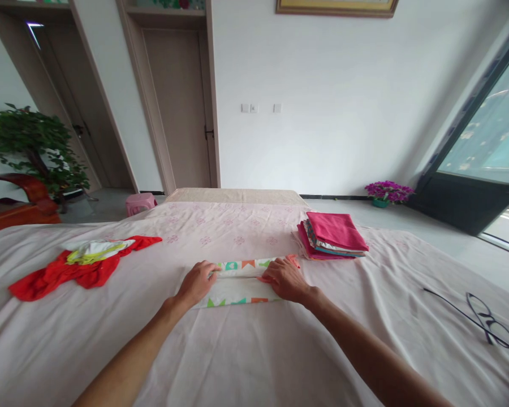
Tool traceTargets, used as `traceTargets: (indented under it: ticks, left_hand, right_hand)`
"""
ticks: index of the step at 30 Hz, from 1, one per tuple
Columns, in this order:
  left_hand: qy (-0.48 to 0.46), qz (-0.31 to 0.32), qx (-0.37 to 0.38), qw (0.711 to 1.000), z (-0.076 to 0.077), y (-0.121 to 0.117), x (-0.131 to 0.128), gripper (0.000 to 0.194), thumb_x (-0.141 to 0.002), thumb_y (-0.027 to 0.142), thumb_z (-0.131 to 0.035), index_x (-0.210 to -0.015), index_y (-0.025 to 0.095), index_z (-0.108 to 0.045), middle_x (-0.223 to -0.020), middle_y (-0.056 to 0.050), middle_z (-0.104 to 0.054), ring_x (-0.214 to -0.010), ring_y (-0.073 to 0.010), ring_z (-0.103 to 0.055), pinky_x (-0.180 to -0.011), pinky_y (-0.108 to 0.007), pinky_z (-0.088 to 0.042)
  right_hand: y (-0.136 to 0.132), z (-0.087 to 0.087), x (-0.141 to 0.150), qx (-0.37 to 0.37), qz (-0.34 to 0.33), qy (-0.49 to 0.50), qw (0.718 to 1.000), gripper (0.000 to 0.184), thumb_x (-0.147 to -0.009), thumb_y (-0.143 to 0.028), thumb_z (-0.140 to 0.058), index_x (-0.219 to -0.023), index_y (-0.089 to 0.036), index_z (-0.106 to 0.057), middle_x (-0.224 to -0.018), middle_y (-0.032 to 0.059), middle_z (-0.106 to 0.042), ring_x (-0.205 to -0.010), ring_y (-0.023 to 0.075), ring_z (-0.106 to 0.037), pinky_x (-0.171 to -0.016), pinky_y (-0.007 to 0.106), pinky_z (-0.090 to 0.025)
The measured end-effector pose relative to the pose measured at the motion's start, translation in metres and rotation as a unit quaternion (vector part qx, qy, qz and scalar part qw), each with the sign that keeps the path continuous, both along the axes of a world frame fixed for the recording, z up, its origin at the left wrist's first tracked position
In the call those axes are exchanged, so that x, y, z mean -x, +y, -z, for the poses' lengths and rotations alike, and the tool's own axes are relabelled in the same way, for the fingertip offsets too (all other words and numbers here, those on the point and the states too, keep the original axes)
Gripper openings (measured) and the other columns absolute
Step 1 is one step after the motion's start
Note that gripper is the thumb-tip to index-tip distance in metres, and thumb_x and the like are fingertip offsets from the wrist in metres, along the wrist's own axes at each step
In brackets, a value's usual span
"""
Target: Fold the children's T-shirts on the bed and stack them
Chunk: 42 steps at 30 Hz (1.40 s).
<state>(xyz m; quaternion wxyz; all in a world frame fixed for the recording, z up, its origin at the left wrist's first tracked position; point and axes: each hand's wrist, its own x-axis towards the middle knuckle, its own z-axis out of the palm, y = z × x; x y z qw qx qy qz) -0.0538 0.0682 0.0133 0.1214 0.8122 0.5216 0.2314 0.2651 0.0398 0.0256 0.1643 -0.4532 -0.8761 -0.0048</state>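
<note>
A pale sheet (246, 362), soft and wrinkled, spreads across the foreground; on its right side lie dark-framed glasses (488, 323), one thin arm pointing left and away from the person. Slightly farther, in front of the person, lies a folded cloth (237, 286), a flattened oblong whose long axis runs left to right. Its near and far edges carry green, teal and orange pointed shapes; a mark inside a teal patch is too small to read. The left hand (198, 282) bends its fingers onto the left end, and the right hand (286, 280) curls over the right end, where coral fabric shows; whether either one pinches the cloth I cannot tell. Beyond to the left, a rumpled red garment (97, 272) bears a crumpled white and yellow one; to the right is a squarish pile of folded fabric (337, 232), crimson on top. Farther back stand a pink stool (139, 202), purple flowers (389, 191) in a green pot and a leafy plant (29, 135), then flat brown doors (176, 102) and a smooth white wall (322, 113).
</note>
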Motion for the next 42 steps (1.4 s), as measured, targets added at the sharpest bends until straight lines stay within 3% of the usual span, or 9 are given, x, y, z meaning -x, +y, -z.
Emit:
traceTargets:
  ticks: [6,10,14,19,22,25,27,33,42]
  left_hand:
    - [0.065,-0.112,0.026,0.991,0.001,0.001,0.004,0.030,-0.094,0.028,-0.042,-0.080,0.021,-0.067,-0.088,-0.006,-0.068,-0.089,-0.0191,-0.061,-0.083,-0.028,-0.042]
    - [0.050,-0.099,0.001,0.994,-0.005,0.010,-0.011,0.027,-0.095,0.028,-0.042,-0.085,0.021,-0.067,-0.094,-0.005,-0.067,-0.093,-0.0169,-0.061,-0.083,-0.025,-0.042]
    - [0.035,-0.060,-0.018,0.997,0.000,0.006,-0.042,0.021,-0.095,0.029,-0.047,-0.096,0.024,-0.067,-0.106,-0.003,-0.065,-0.101,-0.0128,-0.059,-0.089,-0.021,-0.041]
    - [0.054,-0.139,-0.020,0.989,0.011,-0.005,-0.054,0.018,-0.091,0.021,-0.049,-0.090,0.018,-0.067,-0.099,-0.010,-0.063,-0.096,-0.0209,-0.060,-0.087,-0.031,-0.043]
    - [0.068,-0.147,-0.045,0.986,0.014,-0.005,-0.058,0.022,-0.093,0.025,-0.047,-0.099,0.019,-0.067,-0.106,-0.011,-0.063,-0.102,-0.0232,-0.059,-0.091,-0.034,-0.042]
    - [0.090,-0.111,-0.072,0.987,0.024,-0.003,-0.065,0.033,-0.096,0.033,-0.043,-0.119,0.020,-0.063,-0.127,-0.011,-0.060,-0.119,-0.0239,-0.054,-0.102,-0.036,-0.038]
    - [0.111,-0.107,-0.079,0.985,0.034,-0.001,-0.067,0.042,-0.097,0.037,-0.041,-0.130,0.019,-0.058,-0.140,-0.013,-0.054,-0.131,-0.0258,-0.046,-0.110,-0.040,-0.032]
    - [0.178,-0.148,-0.073,0.970,0.055,0.003,-0.040,0.065,-0.095,0.056,-0.032,-0.146,0.017,-0.044,-0.153,-0.016,-0.040,-0.142,-0.0305,-0.033,-0.115,-0.049,-0.023]
    - [0.214,-0.253,0.010,0.943,0.049,-0.001,0.020,0.061,-0.098,0.047,-0.025,-0.150,0.019,-0.035,-0.158,-0.016,-0.030,-0.145,-0.0311,-0.028,-0.113,-0.051,-0.023]
  right_hand:
    - [-0.003,0.001,-0.010,-0.006,0.031,0.008,0.999,0.017,-0.077,-0.008,-0.054,-0.079,-0.020,-0.067,-0.081,0.0039,-0.062,-0.085,0.0187,-0.051,-0.084,0.032,-0.034]
    - [-0.003,-0.009,0.011,-0.013,0.021,0.025,0.999,0.016,-0.086,-0.017,-0.054,-0.091,-0.021,-0.069,-0.089,0.0050,-0.063,-0.087,0.0191,-0.051,-0.081,0.032,-0.035]
    - [-0.007,-0.006,0.036,0.005,-0.008,0.002,1.000,0.017,-0.092,-0.022,-0.051,-0.098,-0.020,-0.067,-0.092,0.0057,-0.063,-0.090,0.0194,-0.052,-0.081,0.031,-0.037]
    - [-0.008,-0.001,0.039,0.015,0.056,0.001,0.998,0.027,-0.099,-0.024,-0.039,-0.096,-0.019,-0.066,-0.092,0.0060,-0.064,-0.088,0.0181,-0.055,-0.082,0.030,-0.040]
    - [-0.002,0.002,0.049,-0.022,0.108,0.016,0.994,0.036,-0.102,-0.028,-0.031,-0.120,-0.018,-0.061,-0.113,0.0106,-0.065,-0.104,0.0208,-0.056,-0.093,0.033,-0.040]
    - [0.006,0.018,0.066,-0.038,0.120,-0.001,0.992,0.049,-0.102,-0.038,-0.030,-0.142,-0.014,-0.045,-0.144,0.0146,-0.049,-0.134,0.0265,-0.040,-0.110,0.041,-0.029]
    - [0.009,0.032,0.071,-0.021,0.140,-0.023,0.990,0.057,-0.102,-0.044,-0.029,-0.147,-0.011,-0.040,-0.151,0.0154,-0.041,-0.142,0.0287,-0.032,-0.115,0.044,-0.024]
    - [0.012,0.056,0.042,-0.001,0.182,-0.083,0.980,0.064,-0.101,-0.052,-0.022,-0.150,-0.012,-0.037,-0.155,0.0155,-0.032,-0.145,0.0306,-0.027,-0.117,0.050,-0.019]
    - [0.005,0.055,0.013,-0.020,0.223,-0.077,0.971,0.063,-0.101,-0.050,-0.025,-0.146,-0.010,-0.043,-0.154,0.0175,-0.034,-0.145,0.0289,-0.026,-0.119,0.045,-0.012]
